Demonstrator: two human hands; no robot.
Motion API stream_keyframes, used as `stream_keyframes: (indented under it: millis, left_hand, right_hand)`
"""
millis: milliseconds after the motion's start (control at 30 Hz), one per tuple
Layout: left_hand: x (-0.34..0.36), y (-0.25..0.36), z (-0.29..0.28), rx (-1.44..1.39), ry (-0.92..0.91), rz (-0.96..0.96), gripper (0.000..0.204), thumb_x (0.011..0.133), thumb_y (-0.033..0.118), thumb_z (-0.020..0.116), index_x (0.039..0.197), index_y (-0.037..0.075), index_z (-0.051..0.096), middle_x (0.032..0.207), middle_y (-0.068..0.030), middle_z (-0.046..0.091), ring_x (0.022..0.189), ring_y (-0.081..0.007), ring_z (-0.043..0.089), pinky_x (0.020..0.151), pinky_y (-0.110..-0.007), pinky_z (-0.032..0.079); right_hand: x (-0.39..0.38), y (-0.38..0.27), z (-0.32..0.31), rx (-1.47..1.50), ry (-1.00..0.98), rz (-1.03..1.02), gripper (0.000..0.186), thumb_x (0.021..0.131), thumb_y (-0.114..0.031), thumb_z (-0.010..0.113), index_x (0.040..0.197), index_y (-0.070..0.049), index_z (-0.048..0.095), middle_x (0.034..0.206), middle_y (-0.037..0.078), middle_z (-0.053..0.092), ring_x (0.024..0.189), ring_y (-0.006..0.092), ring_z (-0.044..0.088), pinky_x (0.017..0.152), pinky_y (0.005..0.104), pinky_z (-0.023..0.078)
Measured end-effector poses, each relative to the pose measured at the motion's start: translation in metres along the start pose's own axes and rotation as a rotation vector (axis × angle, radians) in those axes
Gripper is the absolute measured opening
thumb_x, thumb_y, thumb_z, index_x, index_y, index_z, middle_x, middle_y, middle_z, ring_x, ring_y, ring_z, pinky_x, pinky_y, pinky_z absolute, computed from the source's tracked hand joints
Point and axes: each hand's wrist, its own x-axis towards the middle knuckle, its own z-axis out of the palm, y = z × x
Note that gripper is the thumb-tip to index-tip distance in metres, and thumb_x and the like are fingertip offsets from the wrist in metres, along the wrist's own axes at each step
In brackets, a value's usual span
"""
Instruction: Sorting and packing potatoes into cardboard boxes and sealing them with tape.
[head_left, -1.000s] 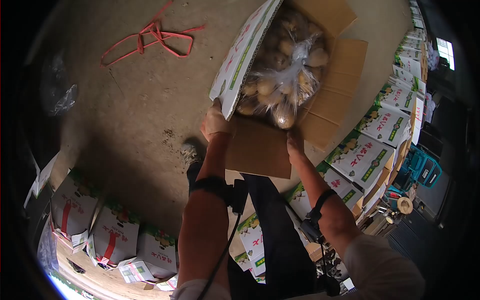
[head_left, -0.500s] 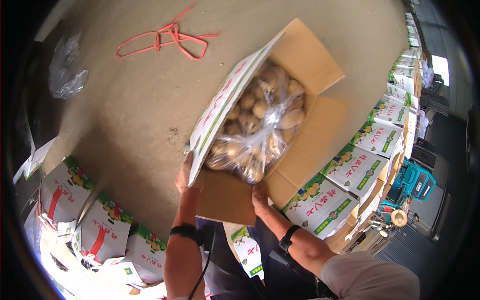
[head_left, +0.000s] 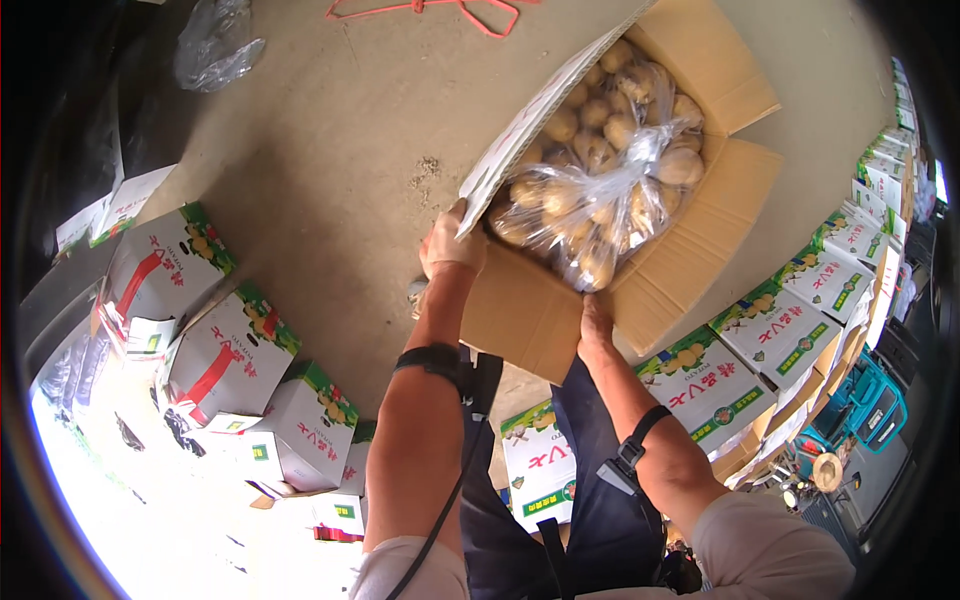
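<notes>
We hold an open cardboard box (head_left: 610,270) of potatoes up in front of us, both hands on its near side.

Our left hand (head_left: 452,245) is clamped on the box's near left corner, fingers curled over the edge just under the white printed flap (head_left: 530,125) that stands up along the left side. Our right hand (head_left: 596,318) presses flat against the near wall from below, fingers hidden behind the cardboard, so we cannot tell how far they wrap. The box lies ahead of and above both hands, its long axis running away from us toward the upper right, tipped so the opening faces us. Inside, a clear plastic bag (head_left: 610,175) knotted at its middle holds the potatoes (head_left: 680,165). Each hand touches the box. Printed cartons (head_left: 235,350) line the concrete floor (head_left: 330,150) at left and right.
</notes>
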Motion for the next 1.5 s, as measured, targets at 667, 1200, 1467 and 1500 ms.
stream_keyframes:
  millis: [667,1200,1467,1500]
  left_hand:
    - [-0.094,-0.175,-0.002,-0.175,0.08,0.084,0.024,0.09,0.021,0.051,0.098,0.006,0.069,0.093,-0.0164,0.072,0.092,-0.0353,0.069,0.08,-0.044,0.052]
    - [-0.433,-0.435,0.079,-0.533,-0.106,-0.314,0.025,0.074,0.031,0.076,0.095,0.018,0.075,0.123,0.0011,0.067,0.124,-0.0156,0.055,0.099,-0.029,0.047]
    - [-0.531,-0.453,0.056,0.057,-0.243,0.048,0.026,0.08,0.033,0.07,0.1,0.017,0.074,0.118,0.0017,0.069,0.123,-0.0167,0.057,0.096,-0.03,0.05]
    - [-0.534,-0.456,0.047,0.065,-0.189,0.0,0.024,0.079,0.031,0.072,0.1,0.019,0.074,0.118,0.0035,0.069,0.123,-0.0162,0.057,0.097,-0.03,0.049]
  right_hand:
    - [-0.106,0.136,-0.043,-0.292,-0.227,0.001,0.039,0.103,-0.037,0.045,0.118,-0.003,0.058,0.098,0.009,0.067,0.079,0.0211,0.066,0.063,0.0334,0.056]
    - [-0.258,0.006,-0.107,-1.291,-0.694,-0.135,0.035,0.098,-0.027,0.055,0.121,-0.001,0.056,0.081,0.014,0.067,0.059,0.0205,0.066,0.051,0.0312,0.055]
    - [-0.341,0.029,-0.057,-1.391,-0.603,-0.234,0.033,0.098,-0.025,0.057,0.119,0.001,0.055,0.083,0.015,0.067,0.06,0.0219,0.067,0.052,0.0323,0.056]
    - [-0.359,0.042,-0.039,-1.378,-0.656,-0.238,0.033,0.098,-0.026,0.057,0.118,0.0,0.056,0.083,0.015,0.067,0.061,0.0214,0.067,0.053,0.0318,0.056]
